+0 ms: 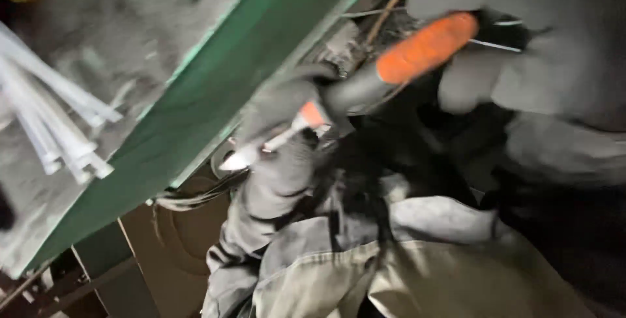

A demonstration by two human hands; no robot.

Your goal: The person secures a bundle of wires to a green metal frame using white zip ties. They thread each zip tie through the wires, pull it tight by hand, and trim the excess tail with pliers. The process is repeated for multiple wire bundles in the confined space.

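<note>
- Dim, cramped spot, and the picture is blurred: a green beam (215, 90) runs on a slant from lower left to upper right, with grey dusty ground (124, 38) behind it and brown board (176, 240) below.
- A bundle of white cable ties (52, 116) lies on the ground at the left, well apart from my hands.
- My grey sleeves (417, 272) fill the bottom of the view.
- My right hand (554, 64), in a grey glove, is up at the right, wrist raised, fingers wrapped shut around the orange handle of the cutters (391, 64).
- The cutters slant down to the left, with the tip (244, 156) just beside the beam's lower edge.
- My left hand (287, 135), gloved too, sits under the cutter head, curled shut; it seems to pinch something at the tip, but the blur hides what.
- Thin wires (195, 197) hang dark just below the tip, near the beam.
- To do this well, I judge I should keep the left hand steady right beside the tip, keep my fingers out of the blades, and squeeze with the right only when the tip sits squarely on the piece.
</note>
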